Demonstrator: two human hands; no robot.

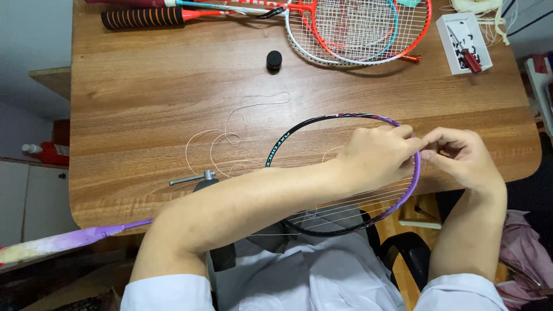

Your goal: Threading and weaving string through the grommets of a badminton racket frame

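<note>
Racket frame point(340, 120) beyond table edge point(495, 173)

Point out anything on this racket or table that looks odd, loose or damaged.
The purple and black racket under both hands is only partly strung: a few strings cross its lower part, the rest is bare. Loose string lies in curls on the table. The left hand and right hand pinch at the purple rim.

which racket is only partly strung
The black-and-purple racket under both hands: only a few strings cross its near end. The red and white rackets at the table's far edge are fully strung.
</note>
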